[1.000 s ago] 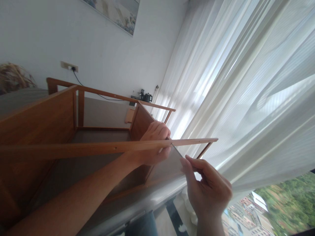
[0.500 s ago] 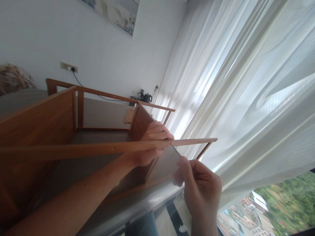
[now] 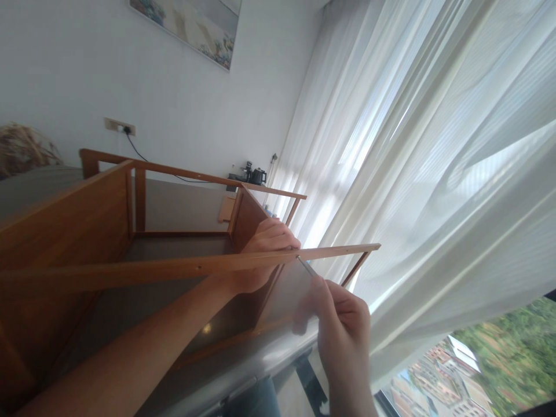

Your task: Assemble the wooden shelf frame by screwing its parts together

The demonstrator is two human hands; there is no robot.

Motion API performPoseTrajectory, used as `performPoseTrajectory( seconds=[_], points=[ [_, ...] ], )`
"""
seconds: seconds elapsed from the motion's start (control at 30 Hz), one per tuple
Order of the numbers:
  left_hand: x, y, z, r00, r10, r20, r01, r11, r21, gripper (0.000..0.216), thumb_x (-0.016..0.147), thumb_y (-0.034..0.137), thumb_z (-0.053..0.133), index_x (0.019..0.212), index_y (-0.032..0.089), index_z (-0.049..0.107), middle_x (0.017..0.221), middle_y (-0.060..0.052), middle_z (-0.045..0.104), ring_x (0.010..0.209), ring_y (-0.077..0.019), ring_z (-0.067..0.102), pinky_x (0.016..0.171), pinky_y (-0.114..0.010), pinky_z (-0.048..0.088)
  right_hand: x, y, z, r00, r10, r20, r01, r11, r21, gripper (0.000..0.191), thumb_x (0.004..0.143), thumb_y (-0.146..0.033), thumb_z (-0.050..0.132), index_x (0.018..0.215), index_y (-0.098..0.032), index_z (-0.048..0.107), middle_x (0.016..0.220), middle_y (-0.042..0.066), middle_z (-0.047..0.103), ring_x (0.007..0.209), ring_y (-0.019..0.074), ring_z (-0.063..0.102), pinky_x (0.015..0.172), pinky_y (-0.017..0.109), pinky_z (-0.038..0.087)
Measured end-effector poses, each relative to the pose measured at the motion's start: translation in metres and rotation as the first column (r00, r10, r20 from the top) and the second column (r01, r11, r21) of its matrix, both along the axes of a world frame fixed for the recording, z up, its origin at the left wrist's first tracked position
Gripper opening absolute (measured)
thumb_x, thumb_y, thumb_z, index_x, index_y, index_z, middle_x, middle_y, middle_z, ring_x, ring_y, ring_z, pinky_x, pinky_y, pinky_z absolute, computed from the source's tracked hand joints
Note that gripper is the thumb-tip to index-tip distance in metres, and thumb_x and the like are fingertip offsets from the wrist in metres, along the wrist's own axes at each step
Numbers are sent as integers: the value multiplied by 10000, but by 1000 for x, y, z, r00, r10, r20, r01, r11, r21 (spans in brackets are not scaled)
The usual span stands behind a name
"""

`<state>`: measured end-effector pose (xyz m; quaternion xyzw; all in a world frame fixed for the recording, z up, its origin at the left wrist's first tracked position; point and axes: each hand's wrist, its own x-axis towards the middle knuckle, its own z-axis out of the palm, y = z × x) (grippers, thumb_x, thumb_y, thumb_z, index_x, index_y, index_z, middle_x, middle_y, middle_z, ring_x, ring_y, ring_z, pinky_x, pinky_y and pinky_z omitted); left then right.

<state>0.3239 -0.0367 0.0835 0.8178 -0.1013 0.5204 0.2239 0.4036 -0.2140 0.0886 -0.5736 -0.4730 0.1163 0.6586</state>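
A thin metal rod (image 3: 306, 266) slants against the wooden rail (image 3: 165, 269).

The long rail (image 3: 156, 270) is smooth brown wood with a soft shine. The thin rod (image 3: 306, 266) touching the rail looks like shiny grey metal. Behind the rail, the side panel (image 3: 87, 226) is smooth wood, and the wall (image 3: 87, 69) looks matt. Right of the rail, the curtain (image 3: 391, 156) is thin, see-through cloth.

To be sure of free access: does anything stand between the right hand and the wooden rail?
Nothing visible blocks it; only the thin metal rod in the right hand spans the gap to the wooden rail.
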Motion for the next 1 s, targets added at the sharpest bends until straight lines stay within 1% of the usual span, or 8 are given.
performPoseTrajectory(
  seconds=[0.17,0.27,0.37,0.43,0.53,0.7,0.83,1.0],
  points=[
    [4,1,3,999,-49,-4,49,999,19,417,1105,401,311,876,191,589,867,-43,601,895,-192,524,977,-415,394,5,-1,-8,993,-33,112,28,999,44,401,957,-427,704,644,-177,698,531,8,673,425,121,620,416,188,487],
    [3,1,3,999,-39,2,39,999,11,428,1104,419,321,853,191,583,839,-38,590,874,-189,513,947,-403,398,8,0,-15,966,-172,192,143,978,155,212,917,-336,774,771,-193,718,588,-16,702,464,115,652,436,170,511],
    [2,0,3,1000,-30,-5,30,999,10,449,1102,445,318,856,192,595,840,-41,606,880,-192,525,961,-407,393,10,0,-20,883,-368,291,263,901,345,178,858,-242,839,1013,-235,751,702,-34,742,535,118,688,506,186,565],
    [2,1,4,1000,-22,-12,22,1000,8,464,1099,465,312,859,194,603,843,-44,616,889,-197,533,963,-410,392,13,-1,-20,792,-449,413,270,865,424,185,857,-191,836,1017,-260,774,760,-27,759,598,125,708,580,209,598],
    [2,1,3,1000,-9,-18,9,1000,3,473,1095,479,315,845,198,602,842,-46,625,891,-201,540,953,-410,394,20,-7,-16,689,-422,589,195,891,410,168,866,-156,822,991,-264,792,838,-8,790,662,141,735,642,236,625],
    [5,1,4,1000,-5,-1,5,1000,12,474,1092,484,320,869,195,623,843,-53,639,885,-207,544,933,-415,396,31,-16,-10,595,-374,712,141,920,366,347,869,-121,802,1175,-282,776,1005,19,825,731,180,783,692,288,668],
    [3,-1,6,1000,2,-8,-2,1000,9,459,1094,456,318,845,197,603,855,-62,650,907,-218,542,933,-416,396,31,-14,-5,604,-377,702,109,912,397,319,860,-89,801,1111,-286,799,989,14,827,778,192,795,688,288,664],
    [1,-2,4,1000,-9,-11,9,999,-38,308,1084,335,405,900,191,605,891,-46,636,912,-197,542,933,-379,404,22,-7,2,719,-387,577,192,909,370,62,861,-174,819,876,-234,809,820,11,813,667,176,765,609,263,624]
  ],
)
